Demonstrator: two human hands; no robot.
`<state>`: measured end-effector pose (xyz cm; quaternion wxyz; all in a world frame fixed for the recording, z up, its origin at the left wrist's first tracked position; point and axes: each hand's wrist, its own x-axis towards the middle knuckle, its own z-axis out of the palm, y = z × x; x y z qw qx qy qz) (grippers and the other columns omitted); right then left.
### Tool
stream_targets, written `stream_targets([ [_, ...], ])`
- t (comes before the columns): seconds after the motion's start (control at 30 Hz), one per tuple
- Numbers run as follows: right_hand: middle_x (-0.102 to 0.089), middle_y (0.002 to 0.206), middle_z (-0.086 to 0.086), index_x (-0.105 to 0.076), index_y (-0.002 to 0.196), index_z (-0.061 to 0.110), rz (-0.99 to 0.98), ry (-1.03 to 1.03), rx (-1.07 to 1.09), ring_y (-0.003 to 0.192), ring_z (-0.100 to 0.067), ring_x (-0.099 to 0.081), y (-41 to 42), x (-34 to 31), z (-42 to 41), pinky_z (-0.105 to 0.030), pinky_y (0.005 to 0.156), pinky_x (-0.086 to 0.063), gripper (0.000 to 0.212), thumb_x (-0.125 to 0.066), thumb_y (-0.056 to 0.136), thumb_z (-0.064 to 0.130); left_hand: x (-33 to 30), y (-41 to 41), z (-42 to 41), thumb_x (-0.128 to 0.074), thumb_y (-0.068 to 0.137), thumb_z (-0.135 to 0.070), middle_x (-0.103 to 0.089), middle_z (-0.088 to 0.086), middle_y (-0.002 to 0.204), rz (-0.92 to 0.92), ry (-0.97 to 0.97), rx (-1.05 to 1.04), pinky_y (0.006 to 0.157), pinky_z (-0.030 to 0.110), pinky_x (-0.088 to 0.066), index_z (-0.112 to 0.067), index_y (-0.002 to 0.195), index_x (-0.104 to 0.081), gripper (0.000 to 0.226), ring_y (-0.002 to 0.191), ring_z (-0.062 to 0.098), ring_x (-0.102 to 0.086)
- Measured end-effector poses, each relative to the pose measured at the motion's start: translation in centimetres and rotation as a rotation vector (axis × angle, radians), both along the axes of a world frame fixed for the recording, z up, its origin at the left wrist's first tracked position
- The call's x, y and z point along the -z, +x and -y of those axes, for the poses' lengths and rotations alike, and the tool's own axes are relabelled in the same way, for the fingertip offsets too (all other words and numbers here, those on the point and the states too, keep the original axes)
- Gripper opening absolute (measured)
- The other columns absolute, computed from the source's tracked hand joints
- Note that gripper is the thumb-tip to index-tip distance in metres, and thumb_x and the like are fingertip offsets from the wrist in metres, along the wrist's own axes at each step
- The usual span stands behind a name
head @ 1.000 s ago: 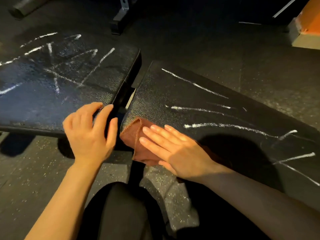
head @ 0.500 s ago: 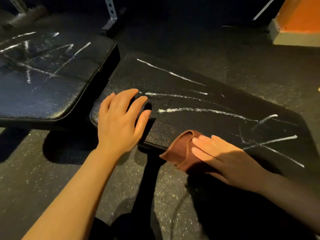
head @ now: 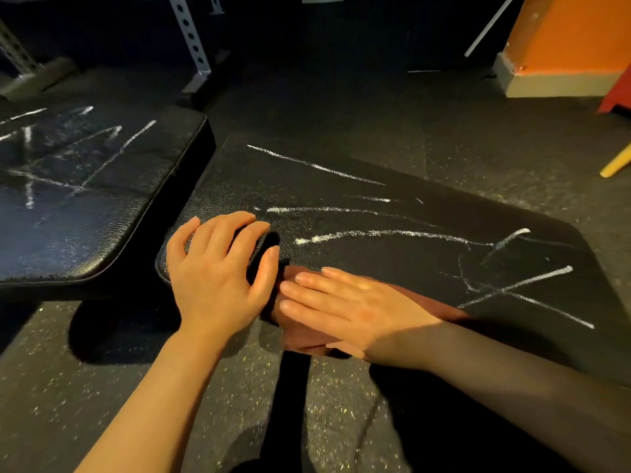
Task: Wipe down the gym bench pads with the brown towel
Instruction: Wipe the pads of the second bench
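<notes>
Two black bench pads carry white chalk streaks: the left pad [head: 85,199] and the right pad [head: 375,213]. The brown towel [head: 300,332] lies over the near edge of the right pad, mostly hidden under my right hand [head: 348,305], which presses it flat with straight fingers. My left hand [head: 215,271] rests on the right pad's near left corner, fingers spread and lightly bent, just left of the towel and holding nothing.
Dark speckled rubber floor [head: 102,387] surrounds the bench. A white perforated rack upright [head: 191,39] stands behind the left pad. An orange block [head: 573,39] sits at the back right, with a red object [head: 618,93] and a yellow stick [head: 614,165] by the right edge.
My right hand has slid the towel leftward along the pad's near edge toward my left hand. The left hand stays at the pad's corner.
</notes>
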<state>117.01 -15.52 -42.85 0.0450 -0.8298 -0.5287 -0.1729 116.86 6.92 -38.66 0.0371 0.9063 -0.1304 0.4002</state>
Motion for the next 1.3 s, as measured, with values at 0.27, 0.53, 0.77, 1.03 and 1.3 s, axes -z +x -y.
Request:
stream_targets([
  [0.27, -0.025, 0.16, -0.002, -0.02, 0.156, 0.017, -0.087, -0.069, 0.144, 0.145, -0.02, -0.03, -2.3, 2.9, 11.0, -0.038, 0.124, -0.009, 0.07, -0.051, 0.097, 0.04, -0.3, -0.7, 2.4, -0.052, 0.098, -0.035, -0.067, 0.009, 0.118, -0.108, 0.06, 0.196, 0.107, 0.046, -0.03, -0.011, 0.111, -0.072, 0.034, 0.111, 0.026, -0.058],
  [0.53, -0.022, 0.16, -0.005, -0.014, 0.157, 0.014, -0.076, -0.057, 0.286, 0.149, -0.024, -0.021, -3.3, 4.3, 13.9, -0.041, 0.124, -0.012, 0.09, -0.058, 0.085, 0.044, 1.6, 0.1, 3.6, -0.064, 0.087, -0.038, -0.074, 0.005, 0.101, 0.109, 0.163, 0.241, 0.073, 0.039, -0.043, -0.012, 0.098, -0.076, 0.03, 0.099, 0.025, -0.063],
  [0.77, -0.033, 0.158, -0.007, -0.028, 0.15, 0.011, -0.093, 0.041, 0.104, 0.147, -0.024, -0.021, -0.8, 1.3, 4.6, -0.036, 0.123, -0.007, 0.089, -0.075, 0.077, 0.032, 1.8, 0.1, 3.9, -0.061, 0.088, -0.033, -0.074, 0.007, 0.098, 0.096, 0.165, 0.23, 0.068, 0.038, -0.039, -0.011, 0.095, -0.076, 0.028, 0.096, 0.025, -0.059],
  [1.03, -0.018, 0.161, 0.0, -0.024, 0.153, 0.018, -0.118, -0.051, 0.103, 0.149, -0.021, -0.02, -2.0, 2.6, 10.9, -0.039, 0.124, -0.007, 0.079, -0.065, 0.088, 0.035, 1.2, -0.4, 4.1, -0.055, 0.096, -0.036, -0.068, 0.013, 0.111, -0.018, 0.175, 0.228, 0.076, 0.042, -0.04, -0.008, 0.103, -0.073, 0.034, 0.103, 0.031, -0.058],
  [1.3, -0.02, 0.16, -0.003, -0.006, 0.158, 0.017, -0.061, -0.181, 0.189, 0.152, -0.023, -0.009, -3.4, 5.1, 19.8, -0.04, 0.124, -0.006, 0.084, -0.048, 0.091, 0.045, 2.5, -0.1, 4.2, -0.054, 0.094, -0.027, -0.074, 0.01, 0.097, 0.17, 0.236, 0.226, 0.063, 0.035, -0.033, -0.009, 0.095, -0.073, 0.027, 0.092, 0.028, -0.059],
])
